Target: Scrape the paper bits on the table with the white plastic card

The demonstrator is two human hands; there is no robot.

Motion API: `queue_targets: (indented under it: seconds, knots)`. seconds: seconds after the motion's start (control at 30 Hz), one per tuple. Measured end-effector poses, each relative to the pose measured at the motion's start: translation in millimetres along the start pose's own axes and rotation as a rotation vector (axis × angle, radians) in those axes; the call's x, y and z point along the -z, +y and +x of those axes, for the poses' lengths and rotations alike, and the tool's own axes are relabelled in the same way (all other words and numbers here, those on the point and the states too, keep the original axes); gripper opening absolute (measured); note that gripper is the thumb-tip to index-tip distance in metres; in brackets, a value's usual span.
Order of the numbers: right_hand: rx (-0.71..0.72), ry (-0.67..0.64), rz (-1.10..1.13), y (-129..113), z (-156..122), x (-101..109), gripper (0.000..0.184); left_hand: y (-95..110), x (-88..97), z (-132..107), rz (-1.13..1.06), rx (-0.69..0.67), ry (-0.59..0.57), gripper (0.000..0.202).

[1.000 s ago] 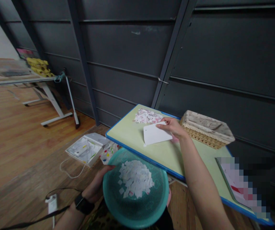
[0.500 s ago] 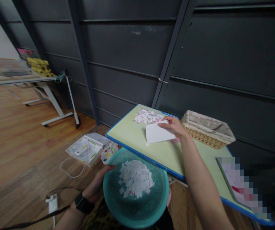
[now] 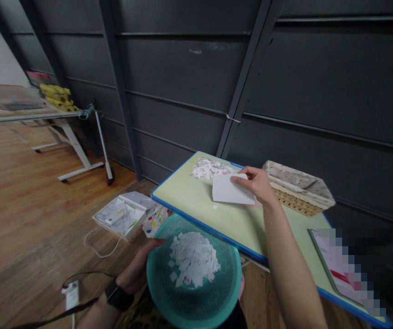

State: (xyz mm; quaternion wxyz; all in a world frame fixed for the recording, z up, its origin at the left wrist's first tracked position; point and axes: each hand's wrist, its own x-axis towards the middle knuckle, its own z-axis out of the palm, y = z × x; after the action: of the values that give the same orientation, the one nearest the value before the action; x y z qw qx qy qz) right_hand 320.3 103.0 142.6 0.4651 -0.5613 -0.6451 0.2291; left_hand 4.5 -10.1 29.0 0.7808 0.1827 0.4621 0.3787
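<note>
My left hand [image 3: 138,269] grips the rim of a teal mesh bowl [image 3: 169,301] held below the table's near edge. A heap of small white paper pieces [image 3: 193,258] lies in the bowl. My right hand [image 3: 256,183] pinches a white plastic card [image 3: 229,191] and holds it upright on the pale green table top [image 3: 189,194], just right of a pile of pink-and-white paper scraps [image 3: 210,167] at the far corner. One tiny scrap [image 3: 215,207] lies loose on the table below the card.
A wicker basket [image 3: 297,187] stands on the table behind my right hand. Papers [image 3: 333,260] lie at the table's right end. On the wooden floor sit an open white box [image 3: 123,214] and a cable with a plug [image 3: 69,294]. Another table [image 3: 28,107] stands far left.
My right hand has drawn the white card further right and back across the table, away from the near edge. The bowl and my left hand stay where they were.
</note>
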Motion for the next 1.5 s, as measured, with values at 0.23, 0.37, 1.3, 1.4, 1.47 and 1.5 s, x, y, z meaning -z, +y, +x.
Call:
queue_targets:
  seconds: [0.23,0.37,1.3,1.4,1.47,1.5]
  knots:
    - [0.420,0.303,-0.505,-7,-125,-53,0.013,-3,4.1,1,-0.015,-0.006,-0.019,0.014]
    - [0.608,0.275,-0.589,5,-149,-75,0.026,-6,5.8,5,-0.023,0.027,0.008,0.012]
    - [0.672,0.264,-0.799,11,-140,-66,0.023,-9,5.6,9,0.024,-0.030,-0.011,0.010]
    - [0.642,0.241,-0.785,13,-139,-65,0.025,-8,3.3,7,0.030,-0.004,0.013,0.010]
    - [0.623,0.235,-0.758,12,-139,-65,0.024,-7,2.0,6,0.026,0.013,0.021,0.010]
    - [0.625,0.225,-0.741,11,-139,-65,0.024,-7,1.5,6,0.026,0.012,0.012,0.010]
